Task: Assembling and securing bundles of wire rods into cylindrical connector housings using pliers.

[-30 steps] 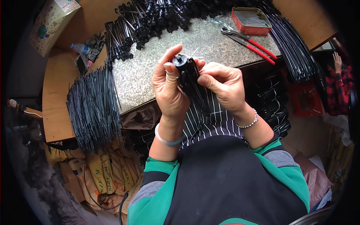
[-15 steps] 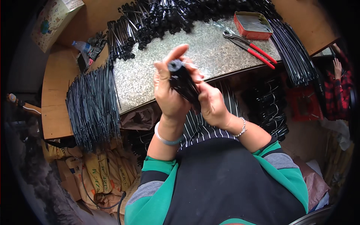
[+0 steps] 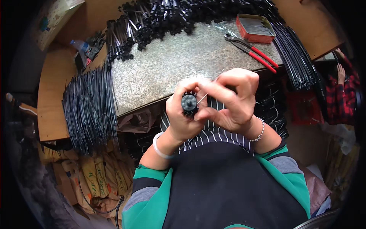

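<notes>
My left hand point(image 3: 178, 118) is wrapped round a black cylindrical part point(image 3: 189, 104). The part's round dark-grey end faces up, and a ring of small slots or tips shows round it. A thin pale wire point(image 3: 202, 98) runs from beside that end to the fingers of my right hand point(image 3: 237, 100), which seem to grip its far end. My right thumb lies close to the lower side of the part. Both hands are held just off the near edge of the speckled worktop point(image 3: 152, 72). The part's lower length is hidden behind my left hand.
Black rod-like parts point(image 3: 167, 17) are heaped along the back. Bundles of thin black strips hang at the left point(image 3: 89, 110) and right point(image 3: 295, 57). Red-handled pliers point(image 3: 253, 53) lie by a red tin point(image 3: 255, 29). Another person's checked sleeve point(image 3: 345, 99) shows at far right.
The black part has turned so its round end faces me, and it has moved down toward me. My right hand has moved away from its side, the thin wire now stretched between them.
</notes>
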Demonstrator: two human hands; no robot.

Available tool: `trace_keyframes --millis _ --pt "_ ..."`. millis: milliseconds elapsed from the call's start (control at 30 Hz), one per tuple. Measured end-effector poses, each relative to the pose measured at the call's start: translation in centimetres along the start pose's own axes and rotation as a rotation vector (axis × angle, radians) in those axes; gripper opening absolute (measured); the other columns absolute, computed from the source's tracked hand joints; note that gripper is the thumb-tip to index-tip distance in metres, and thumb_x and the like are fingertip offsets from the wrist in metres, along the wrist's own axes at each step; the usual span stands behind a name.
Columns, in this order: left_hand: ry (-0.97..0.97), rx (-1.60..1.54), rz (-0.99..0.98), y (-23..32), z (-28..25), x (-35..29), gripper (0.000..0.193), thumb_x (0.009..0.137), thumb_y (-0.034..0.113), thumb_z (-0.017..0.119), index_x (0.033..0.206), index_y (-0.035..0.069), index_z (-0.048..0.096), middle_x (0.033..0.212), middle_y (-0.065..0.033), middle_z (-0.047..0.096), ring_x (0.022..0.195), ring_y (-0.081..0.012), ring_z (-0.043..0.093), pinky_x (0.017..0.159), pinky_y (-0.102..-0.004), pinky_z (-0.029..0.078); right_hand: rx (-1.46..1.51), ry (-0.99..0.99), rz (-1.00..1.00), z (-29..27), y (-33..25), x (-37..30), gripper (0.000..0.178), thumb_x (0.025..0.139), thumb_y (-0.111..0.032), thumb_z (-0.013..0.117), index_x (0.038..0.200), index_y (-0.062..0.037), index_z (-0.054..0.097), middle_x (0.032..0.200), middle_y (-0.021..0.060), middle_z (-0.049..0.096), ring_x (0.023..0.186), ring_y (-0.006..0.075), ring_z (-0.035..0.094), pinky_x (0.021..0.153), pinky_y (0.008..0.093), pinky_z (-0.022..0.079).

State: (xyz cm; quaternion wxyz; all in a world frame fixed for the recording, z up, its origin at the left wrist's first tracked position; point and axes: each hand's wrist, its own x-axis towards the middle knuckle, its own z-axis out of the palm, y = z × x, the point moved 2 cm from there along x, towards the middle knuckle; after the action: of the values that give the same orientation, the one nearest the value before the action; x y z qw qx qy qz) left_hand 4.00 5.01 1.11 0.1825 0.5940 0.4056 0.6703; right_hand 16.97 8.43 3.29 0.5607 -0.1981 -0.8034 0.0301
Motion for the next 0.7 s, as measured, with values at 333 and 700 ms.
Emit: trace_keyframes --millis 333,700 --pt "-0.143 0.093 -0.242 -0.3 0.1 0.1 0.016 0.083 0.003 0.06 0.098 -0.001 0.059 0.072 -0.0044 0.057 0.062 -0.0086 0.053 0.055 -0.0223 0.043 1.225 -0.409 1.265 -1.7 2.2 -1.4 0.037 0.097 -0.025 0.041 0.072 -0.0009 0.053 0.049 -0.0021 0.04 0.038 0.0045 0.033 0.036 0.0191 0.027" --pt "-0.047 -0.054 -0.286 0.0 -4.9 0.6 0.016 0.089 0.003 0.051 0.102 -0.005 0.055 0.063 0.0017 0.049 0.049 -0.0012 0.04 0.044 -0.0162 0.03 -0.793 -0.458 0.163 -3.6 13.8 -5.6 0.025 0.084 -0.028 0.062 0.089 -0.0055 0.053 0.078 0.0036 0.054 0.074 0.0174 0.053 0.063 0.03 0.044"
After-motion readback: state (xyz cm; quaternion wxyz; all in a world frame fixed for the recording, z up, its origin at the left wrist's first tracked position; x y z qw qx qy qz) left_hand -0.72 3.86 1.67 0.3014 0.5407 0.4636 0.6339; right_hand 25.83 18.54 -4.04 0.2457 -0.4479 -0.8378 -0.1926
